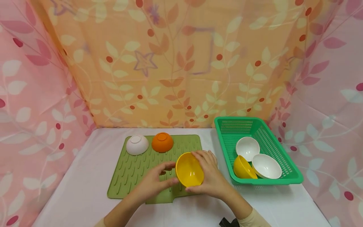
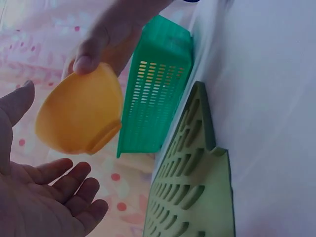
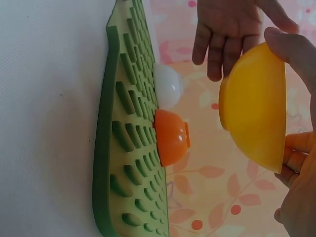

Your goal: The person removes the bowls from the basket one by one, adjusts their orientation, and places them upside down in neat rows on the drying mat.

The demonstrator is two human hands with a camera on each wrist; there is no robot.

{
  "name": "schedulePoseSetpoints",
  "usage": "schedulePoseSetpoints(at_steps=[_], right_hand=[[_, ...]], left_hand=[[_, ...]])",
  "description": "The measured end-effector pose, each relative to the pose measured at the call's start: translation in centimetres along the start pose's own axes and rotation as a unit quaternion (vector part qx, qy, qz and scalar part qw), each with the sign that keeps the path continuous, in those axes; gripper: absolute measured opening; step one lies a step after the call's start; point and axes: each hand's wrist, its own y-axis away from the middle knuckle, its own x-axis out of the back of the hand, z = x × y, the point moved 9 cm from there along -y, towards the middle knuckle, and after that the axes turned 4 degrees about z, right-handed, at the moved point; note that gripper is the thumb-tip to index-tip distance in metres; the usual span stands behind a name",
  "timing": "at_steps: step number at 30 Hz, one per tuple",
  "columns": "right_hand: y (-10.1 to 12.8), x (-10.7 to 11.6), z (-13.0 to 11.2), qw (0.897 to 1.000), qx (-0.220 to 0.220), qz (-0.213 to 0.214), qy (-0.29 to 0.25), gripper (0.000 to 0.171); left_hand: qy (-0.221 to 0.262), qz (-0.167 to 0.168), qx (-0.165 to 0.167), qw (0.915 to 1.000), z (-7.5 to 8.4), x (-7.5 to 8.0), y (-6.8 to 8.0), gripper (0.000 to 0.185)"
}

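A yellow bowl (image 1: 189,170) is held above the front right of the green drying mat (image 1: 136,170), its inside facing the head camera. My right hand (image 1: 211,176) grips it by the rim, thumb on the near side and fingers on the far side. Close by its left side is my left hand (image 1: 154,183), fingers spread and relaxed; the left wrist view shows a gap between that palm and the bowl (image 2: 81,111). On the mat's back part, a white bowl (image 1: 137,145) and an orange bowl (image 1: 162,142) lie upside down side by side.
To the right stands a green plastic basket (image 1: 222,142) holding a yellow bowl (image 1: 243,168), a white bowl (image 1: 248,148) and another white bowl (image 1: 266,166). Patterned cloth (image 1: 175,63) hangs behind and on both sides of the white table (image 1: 85,170). A black object (image 1: 229,222) shows near my right wrist.
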Motion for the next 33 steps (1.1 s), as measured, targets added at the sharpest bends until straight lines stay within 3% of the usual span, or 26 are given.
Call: schedulePoseSetpoints(at_steps=[5, 11, 17, 21, 24, 27, 30, 33], right_hand=[[0.1, 0.2, -0.7, 0.999, 0.036, 0.014, 0.008, 0.12], [0.2, 0.2, -1.6, 0.997, 0.074, 0.031, 0.018, 0.123], [0.3, 0.1, -2.4, 0.991, 0.111, 0.059, 0.035, 0.125], [0.3, 0.4, -2.6, 0.991, 0.115, 0.057, 0.03, 0.122], [0.1, 1.0, -2.1, 0.996, 0.075, 0.042, -0.02, 0.112], [0.0, 1.4, -0.8, 0.995, -0.012, 0.015, -0.095, 0.098], [0.2, 1.3, 0.7, 0.98, -0.103, -0.016, -0.17, 0.088], [0.4, 0.9, 1.6, 0.959, -0.154, -0.047, -0.233, 0.087]], left_hand=[[0.021, -0.034, 0.015, 0.9991, -0.4, -1.2, -0.3, 0.064], [0.074, -0.04, 0.056, 0.9949, -0.9, -1.5, -0.2, 0.061], [0.152, -0.045, 0.109, 0.9813, -1.4, -1.5, 0.0, 0.062], [0.191, -0.034, 0.126, 0.9729, -1.6, -1.4, -0.1, 0.061], [0.18, -0.013, 0.121, 0.9761, -1.5, -0.9, -0.1, 0.06], [0.134, 0.02, 0.087, 0.987, -1.1, -0.1, -0.1, 0.062], [0.063, 0.061, 0.034, 0.9956, -0.1, 1.0, 0.0, 0.065], [-0.002, 0.093, -0.023, 0.9954, 0.9, 1.8, 0.3, 0.071]])
